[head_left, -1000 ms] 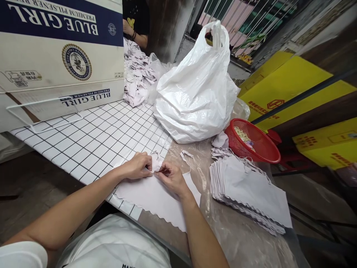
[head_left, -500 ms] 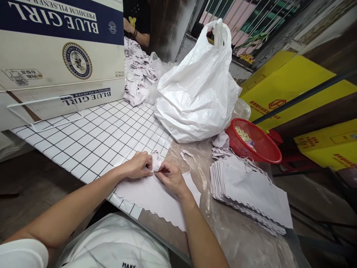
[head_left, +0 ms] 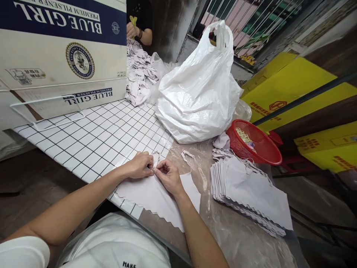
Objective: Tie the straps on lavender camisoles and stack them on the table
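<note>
A pale lilac strappy garment (head_left: 156,203) with a wavy hem lies flat at the table's front edge. My left hand (head_left: 138,165) is closed on its upper edge, fingers bent over the cloth. Close beside it, my right hand (head_left: 169,175) pinches the same edge between thumb and forefinger, the fingertips of both hands nearly touching. A bit of strap (head_left: 156,159) sticks up between the hands. Another strap end (head_left: 188,154) lies loose on the plastic sheet to the right. The small detail under my fingertips is hidden.
At right lies a stack of similar garments (head_left: 251,190), near a red basket (head_left: 258,147) of small pale pieces. Behind stands a full white plastic bag (head_left: 198,96). A large carton (head_left: 50,48) borders the left; a co-worker's hand (head_left: 132,30) is beyond a cloth heap (head_left: 141,74).
My right fingertips have shifted slightly left, closer to my left hand, and the white fold between the hands shows less. The co-worker's hand has come further into sight.
</note>
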A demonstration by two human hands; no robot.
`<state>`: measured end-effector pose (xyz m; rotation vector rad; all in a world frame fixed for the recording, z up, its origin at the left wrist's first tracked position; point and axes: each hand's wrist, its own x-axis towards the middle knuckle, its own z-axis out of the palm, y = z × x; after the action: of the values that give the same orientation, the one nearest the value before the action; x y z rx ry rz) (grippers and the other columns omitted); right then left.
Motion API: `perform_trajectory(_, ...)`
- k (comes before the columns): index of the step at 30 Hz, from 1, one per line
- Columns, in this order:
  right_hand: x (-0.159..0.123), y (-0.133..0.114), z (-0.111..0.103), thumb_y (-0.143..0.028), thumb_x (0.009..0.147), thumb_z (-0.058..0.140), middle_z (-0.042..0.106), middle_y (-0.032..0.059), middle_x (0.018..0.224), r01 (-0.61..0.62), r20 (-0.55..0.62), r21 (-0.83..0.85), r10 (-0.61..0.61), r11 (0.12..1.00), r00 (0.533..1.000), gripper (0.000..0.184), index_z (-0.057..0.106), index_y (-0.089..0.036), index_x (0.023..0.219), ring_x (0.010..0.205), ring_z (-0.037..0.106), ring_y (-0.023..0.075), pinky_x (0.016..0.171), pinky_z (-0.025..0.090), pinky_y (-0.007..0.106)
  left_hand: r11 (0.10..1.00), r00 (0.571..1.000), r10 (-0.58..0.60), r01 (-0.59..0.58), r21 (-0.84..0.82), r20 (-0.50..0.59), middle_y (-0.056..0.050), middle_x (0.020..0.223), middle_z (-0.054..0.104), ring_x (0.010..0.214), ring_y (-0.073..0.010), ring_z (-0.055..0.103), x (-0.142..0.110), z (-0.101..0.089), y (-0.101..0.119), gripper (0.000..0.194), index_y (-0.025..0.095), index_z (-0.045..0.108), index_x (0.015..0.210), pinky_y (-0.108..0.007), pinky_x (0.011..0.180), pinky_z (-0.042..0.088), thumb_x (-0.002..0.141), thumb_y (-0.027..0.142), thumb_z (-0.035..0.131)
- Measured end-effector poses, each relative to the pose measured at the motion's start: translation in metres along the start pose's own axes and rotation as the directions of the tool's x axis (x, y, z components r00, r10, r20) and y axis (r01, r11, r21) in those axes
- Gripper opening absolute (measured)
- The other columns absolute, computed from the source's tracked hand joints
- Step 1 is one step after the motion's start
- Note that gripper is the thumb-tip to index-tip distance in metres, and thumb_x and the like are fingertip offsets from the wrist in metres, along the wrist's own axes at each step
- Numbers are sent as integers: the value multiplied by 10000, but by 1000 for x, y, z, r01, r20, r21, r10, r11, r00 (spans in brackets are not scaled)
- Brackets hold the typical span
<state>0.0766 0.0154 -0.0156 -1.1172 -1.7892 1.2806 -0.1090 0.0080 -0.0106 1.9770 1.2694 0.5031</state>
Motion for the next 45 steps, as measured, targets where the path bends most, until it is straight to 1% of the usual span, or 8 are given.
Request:
perform_trajectory(11, 6, -6, -6, -355, 700, 690, 682, 26, 891, -221, 40, 258, 218, 940, 975, 351, 514, -226, 976, 780, 601, 158, 678, 474, 284, 1000, 999, 13, -14, -19, -44, -15, 834, 656, 887, -214, 560, 0, -1, 3, 235, 192, 571, 679, -387, 909, 368, 828, 368, 612)
perform_trajectory(18, 46, -39, -22, -354, 692, 686, 759, 48, 957, -292, -4, 332, 311, 897, 950, 372, 498, -228, 988, 744, 603, 158, 656, 445, 284, 1000, 999, 31, -31, -1, -25, -22, 840, 663, 896, -220, 545, 0, -1, 2, 264, 192, 565, 679, -408, 935, 368, 833, 403, 603)
perform_trajectory(24, 95, -40, -23, -233, 788, 586, 751, -4, 838, -176, -44, 108, 181, 979, 982, 260, 480, -229, 1025, 830, 649, 159, 799, 473, 314, 997, 998, 58, -57, 43, -31, -29, 820, 661, 852, -209, 542, 0, -1, 2, 310, 194, 545, 651, -388, 880, 405, 840, 437, 582)
perform_trajectory(31, 121, -2, -6, -121, 763, 637, 644, -50, 652, -215, -107, -178, 198, 960, 974, 219, 529, -212, 931, 655, 612, 144, 661, 467, 264, 989, 995, 41, -26, 147, -96, -32, 804, 640, 811, -212, 555, 0, 4, 7, 240, 196, 544, 702, -373, 800, 431, 828, 394, 594)
perform_trajectory(34, 124, 2, -7, -179, 794, 667, 666, -19, 719, -216, -147, -300, 179, 929, 973, 182, 560, -210, 939, 696, 613, 163, 668, 461, 273, 948, 976, 22, 49, 313, -216, -86, 943, 640, 897, -262, 566, -5, 12, 15, 182, 179, 600, 865, -420, 815, 449, 836, 359, 600)
perform_trajectory(37, 123, -2, -10, -275, 832, 678, 706, 37, 853, -204, -154, -411, 153, 888, 976, 175, 592, -204, 967, 813, 645, 202, 727, 471, 295, 874, 939, 179, -15, 486, -293, -170, 1257, 582, 1159, -337, 518, -14, 23, 20, 361, 159, 563, 1213, -519, 968, 412, 903, 343, 537)
perform_trajectory(40, 124, -11, -15, -302, 860, 666, 723, 98, 978, -189, -149, -506, 131, 841, 980, 193, 615, -188, 1008, 939, 662, 259, 796, 477, 330, 809, 941, 303, -171, 562, -150, -175, 1504, 427, 1408, -349, 350, -23, 36, 15, 531, 178, 394, 1447, -567, 1124, 297, 960, 377, 471)
perform_trajectory(45, 111, -38, -31, -259, 924, 595, 693, 174, 1101, -153, -159, -624, 67, 766, 985, 231, 602, -160, 1132, 1048, 653, 317, 884, 477, 416, 756, 971, 238, -202, 622, 27, -122, 1599, 328, 1497, -331, 228, -34, 47, -3, 600, 235, 287, 1543, -557, 1171, 270, 998, 456, 402)
